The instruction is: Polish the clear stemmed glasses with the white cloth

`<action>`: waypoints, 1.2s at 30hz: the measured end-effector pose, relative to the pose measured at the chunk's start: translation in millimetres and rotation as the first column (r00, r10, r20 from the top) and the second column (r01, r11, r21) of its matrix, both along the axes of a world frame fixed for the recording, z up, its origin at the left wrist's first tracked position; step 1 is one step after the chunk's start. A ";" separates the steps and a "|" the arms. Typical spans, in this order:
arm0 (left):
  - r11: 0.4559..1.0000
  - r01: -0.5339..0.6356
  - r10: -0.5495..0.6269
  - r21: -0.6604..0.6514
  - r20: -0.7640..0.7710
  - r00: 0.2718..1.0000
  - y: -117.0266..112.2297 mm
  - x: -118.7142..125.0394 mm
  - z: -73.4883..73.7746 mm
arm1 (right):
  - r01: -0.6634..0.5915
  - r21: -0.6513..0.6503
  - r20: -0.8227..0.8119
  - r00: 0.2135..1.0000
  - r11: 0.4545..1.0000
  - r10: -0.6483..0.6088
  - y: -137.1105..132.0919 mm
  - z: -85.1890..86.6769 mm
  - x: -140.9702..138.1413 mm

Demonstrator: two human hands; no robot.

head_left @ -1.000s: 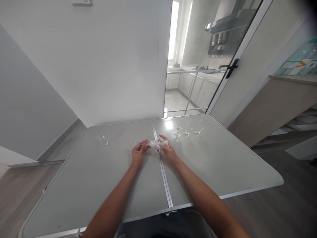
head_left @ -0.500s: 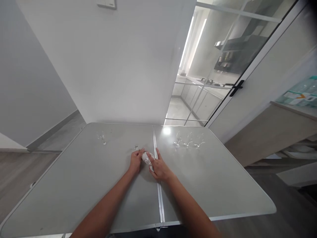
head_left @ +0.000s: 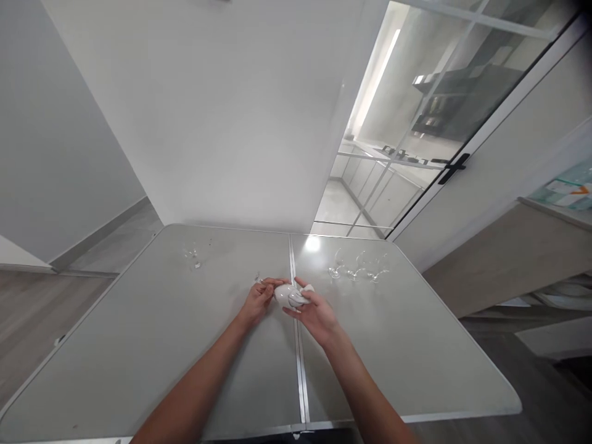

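Note:
A stemmed glass (head_left: 282,296) lies sideways between my hands above the middle of the table. My left hand (head_left: 259,301) pinches its stem, and the clear foot sticks out beyond the fingers. White cloth shows at the bowl; whether it is inside or around the glass is hard to tell. My right hand (head_left: 317,311) is closed on the white cloth (head_left: 305,295) at the rim end. To the right, several clear stemmed glasses (head_left: 355,271) stand in a row. Another clear glass (head_left: 192,256) is at the far left of the table.
The grey folding table (head_left: 139,345) has a metal seam (head_left: 300,376) down its middle. A white wall (head_left: 231,123) rises behind its far edge. A glass-paned door (head_left: 383,160) with a black handle (head_left: 454,168) stands at the back right, near a wooden shelf (head_left: 518,259).
My right hand has turned more palm-up and shifted right with the cloth. The glass has turned to lie more level, and more of its bowl shows. The camera view has shifted slightly.

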State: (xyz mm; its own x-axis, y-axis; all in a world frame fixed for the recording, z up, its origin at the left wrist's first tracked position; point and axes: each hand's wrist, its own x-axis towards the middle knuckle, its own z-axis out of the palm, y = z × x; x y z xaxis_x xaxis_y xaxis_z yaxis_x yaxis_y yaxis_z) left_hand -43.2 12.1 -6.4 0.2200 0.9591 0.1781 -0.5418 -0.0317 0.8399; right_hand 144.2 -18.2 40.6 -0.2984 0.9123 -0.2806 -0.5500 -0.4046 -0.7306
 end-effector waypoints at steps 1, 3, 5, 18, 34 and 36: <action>0.999 0.040 -0.039 0.024 -0.015 0.999 -0.8 0.1 -0.5 | -0.035 -0.054 -0.026 0.999 0.998 0.034 0.9 -0.4 5.7; 0.993 0.096 -0.093 0.064 -0.045 0.995 -2.1 1.4 -2.0 | -0.102 -0.109 -0.045 0.994 0.989 0.098 1.3 -2.6 14.6; 0.992 0.103 -0.097 0.079 -0.075 0.993 -2.4 3.3 -4.4 | -0.112 -0.098 -0.018 0.994 0.989 0.111 -2.4 -5.8 16.8; 0.969 0.062 -0.028 -0.238 0.144 0.989 -14.7 21.9 6.5 | -0.650 0.594 0.804 0.499 0.474 -0.323 -27.4 -34.6 25.9; 0.967 0.048 0.057 -0.249 0.396 0.917 -6.6 15.9 1.9 | -0.142 0.499 0.623 0.744 0.855 -0.240 -34.3 -21.3 -18.4; 0.970 0.061 0.043 -0.237 0.412 0.910 -6.1 12.2 4.7 | 0.111 0.281 0.373 0.902 0.953 -0.216 -41.6 -13.5 -31.6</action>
State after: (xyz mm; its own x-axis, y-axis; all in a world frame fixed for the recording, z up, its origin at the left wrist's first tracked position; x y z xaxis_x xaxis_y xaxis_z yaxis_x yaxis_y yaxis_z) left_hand -31.0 5.9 -1.7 0.1859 0.9824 0.0205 -0.8391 0.1478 0.5235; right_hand 112.6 -59.7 27.1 -0.0507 0.9934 -0.1028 -0.2369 -0.1120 -0.9651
